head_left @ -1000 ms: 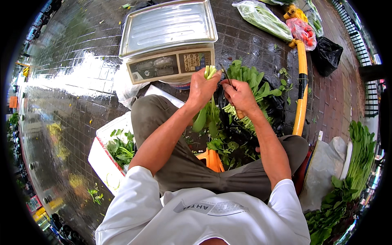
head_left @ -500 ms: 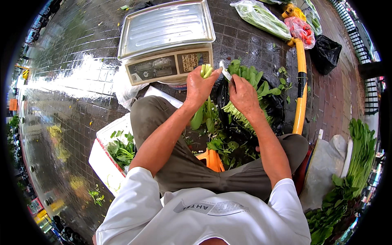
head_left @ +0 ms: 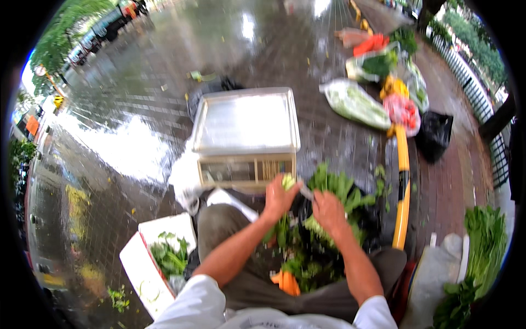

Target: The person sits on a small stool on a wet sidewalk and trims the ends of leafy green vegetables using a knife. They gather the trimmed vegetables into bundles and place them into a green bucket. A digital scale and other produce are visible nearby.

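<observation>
My left hand [head_left: 279,197] is closed round a small bunch of leafy greens [head_left: 288,181]. Their pale stalk ends poke up above the fist, and leaves hang below it. In my right hand [head_left: 329,210] is a knife [head_left: 306,191], its short blade pointing toward the left thumb and the stalks. Whether the blade touches them is blurred. Under and beyond the right hand, a larger heap of leafy greens [head_left: 337,183] lies on a black plastic bag [head_left: 370,216].
A metal-topped weighing scale [head_left: 245,123] stands just ahead of my hands. At left, a white foam box [head_left: 145,274] contains greens. A yellow and black rail [head_left: 402,192] runs along the right, near bagged vegetables [head_left: 356,104] and a black bag [head_left: 435,134]. More greens [head_left: 485,247] lie far right.
The view has tilted up, so the scale, hands and greens appear lower and more of the street shows. Both hands keep their hold on the greens and the knife.
</observation>
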`<state>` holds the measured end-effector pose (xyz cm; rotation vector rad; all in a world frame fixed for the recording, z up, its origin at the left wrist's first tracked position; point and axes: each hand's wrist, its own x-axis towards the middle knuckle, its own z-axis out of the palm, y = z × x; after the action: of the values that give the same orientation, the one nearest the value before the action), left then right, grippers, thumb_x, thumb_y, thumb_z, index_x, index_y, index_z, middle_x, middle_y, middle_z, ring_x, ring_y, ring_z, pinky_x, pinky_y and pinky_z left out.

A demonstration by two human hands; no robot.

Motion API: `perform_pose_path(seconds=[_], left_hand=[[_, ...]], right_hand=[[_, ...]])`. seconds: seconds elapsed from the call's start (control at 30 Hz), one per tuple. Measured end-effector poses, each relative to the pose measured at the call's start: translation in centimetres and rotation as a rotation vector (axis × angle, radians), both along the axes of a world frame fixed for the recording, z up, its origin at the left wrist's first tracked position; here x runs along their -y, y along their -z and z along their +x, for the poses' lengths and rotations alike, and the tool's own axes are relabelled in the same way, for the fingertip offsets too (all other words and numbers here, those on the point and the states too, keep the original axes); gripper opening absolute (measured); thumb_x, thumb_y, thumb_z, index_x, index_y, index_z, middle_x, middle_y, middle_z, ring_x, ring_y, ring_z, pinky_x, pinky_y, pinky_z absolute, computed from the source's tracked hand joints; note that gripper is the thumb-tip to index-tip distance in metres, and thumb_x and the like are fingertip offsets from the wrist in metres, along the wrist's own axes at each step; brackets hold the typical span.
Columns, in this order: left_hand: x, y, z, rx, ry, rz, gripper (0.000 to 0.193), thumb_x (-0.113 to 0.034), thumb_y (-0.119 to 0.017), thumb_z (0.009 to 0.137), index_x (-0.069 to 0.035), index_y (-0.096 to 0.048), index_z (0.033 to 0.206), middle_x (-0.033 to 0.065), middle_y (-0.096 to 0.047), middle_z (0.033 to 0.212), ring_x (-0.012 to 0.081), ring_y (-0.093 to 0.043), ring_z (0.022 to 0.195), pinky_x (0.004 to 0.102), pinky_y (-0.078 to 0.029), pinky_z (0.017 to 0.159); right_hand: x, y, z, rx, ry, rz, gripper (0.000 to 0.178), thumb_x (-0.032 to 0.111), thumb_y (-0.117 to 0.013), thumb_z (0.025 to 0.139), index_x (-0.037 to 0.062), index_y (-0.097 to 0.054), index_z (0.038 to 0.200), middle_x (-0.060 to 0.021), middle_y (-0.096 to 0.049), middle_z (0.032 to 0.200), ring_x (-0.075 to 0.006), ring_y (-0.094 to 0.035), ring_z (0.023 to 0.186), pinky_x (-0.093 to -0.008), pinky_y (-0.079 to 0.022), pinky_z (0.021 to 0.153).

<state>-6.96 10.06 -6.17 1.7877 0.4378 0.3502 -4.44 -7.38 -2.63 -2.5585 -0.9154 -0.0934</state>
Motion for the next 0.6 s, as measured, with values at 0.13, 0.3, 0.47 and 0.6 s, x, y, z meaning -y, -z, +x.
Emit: perform_pose_path(seconds=[0.13,0.3,0.47,0.6], left_hand=[[-1.7,-2.9,-0.3,0.035,-0.13,0.207,0.036,-0.028,-0.073,0.08,0.005,-0.057,0.083,0.0244,-0.061,0.074,0.0432,-0.06,0.073,0.0461,-0.045,0.063],[-1.2,-2.9,-0.8,-0.039,-0.102,0.156,0.039,-0.031,-0.076,0.078,0.004,-0.058,0.083,0.0226,-0.062,0.073,0.0399,-0.062,0.072,0.045,-0.046,0.063],[0.0,-2.1,-0.7,0.042,0.05,0.266,0.047,-0.038,-0.079,0.073,0.002,-0.059,0.088,0.0228,-0.064,0.078,0.0392,-0.064,0.077,0.0445,-0.049,0.066],[-0.5,-1.0,-0.6,-0.031,-0.031,0.238,0.039,-0.033,-0.073,0.079,0.002,-0.06,0.088,0.0236,-0.064,0.079,0.0416,-0.063,0.079,0.047,-0.049,0.068]], right_hand=[[-1.2,-2.0,0.2,-0.036,-0.009,-0.014,0.012,0.011,-0.058,0.084,0.002,-0.055,0.09,-0.0172,-0.054,0.077,-0.0372,-0.058,0.075,-0.0475,-0.048,0.065],[-0.2,-0.9,0.3,-0.101,0.019,-0.084,0.013,0.013,-0.057,0.085,0.0024,-0.057,0.092,-0.0171,-0.056,0.078,-0.0368,-0.059,0.075,-0.0479,-0.049,0.065],[0.3,0.2,0.0,-0.006,0.001,-0.118,0.013,0.016,-0.058,0.086,0.0032,-0.058,0.089,-0.0156,-0.056,0.077,-0.0365,-0.059,0.075,-0.0486,-0.049,0.065],[0.4,0.0,-0.5,-0.022,0.007,-0.121,0.013,0.017,-0.06,0.084,0.0049,-0.058,0.089,-0.0154,-0.056,0.076,-0.0369,-0.059,0.075,-0.049,-0.049,0.065]])
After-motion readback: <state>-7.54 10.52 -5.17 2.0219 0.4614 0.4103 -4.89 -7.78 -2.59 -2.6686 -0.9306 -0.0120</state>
